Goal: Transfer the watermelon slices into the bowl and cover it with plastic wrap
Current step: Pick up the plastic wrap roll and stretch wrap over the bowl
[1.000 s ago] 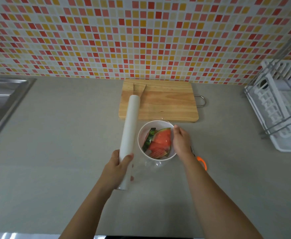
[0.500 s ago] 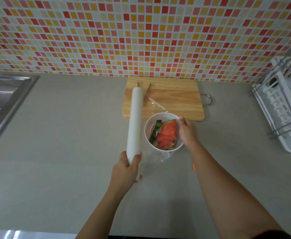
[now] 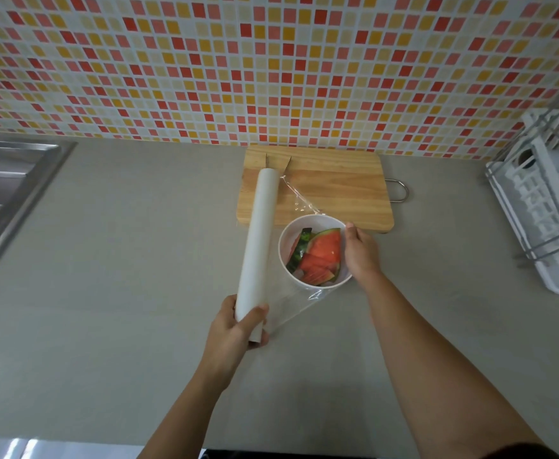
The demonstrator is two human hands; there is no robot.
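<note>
On a grey tabletop [image 3: 105,260], the left hand [image 3: 238,326] is closed around the near end of a long white roll of plastic wrap [image 3: 258,240]. The roll's long axis runs away from the person, its far end reaching over the near left corner of a wooden cutting board [image 3: 337,183]. Just right of the roll sits a white bowl [image 3: 284,246] holding the watermelon slices [image 3: 321,256], red flesh up with green rind showing. A clear sheet of film [image 3: 291,306] stretches rightward from the roll across the bowl. The right hand [image 3: 361,253] rests on the bowl's right rim, fingers curled as if pinning the film's free edge, though the pinch itself is hard to make out. The roll lies left of the bowl, so tightening the cover likely means pulling it leftward. A white dish rack [image 3: 543,210] stands far right.
</note>
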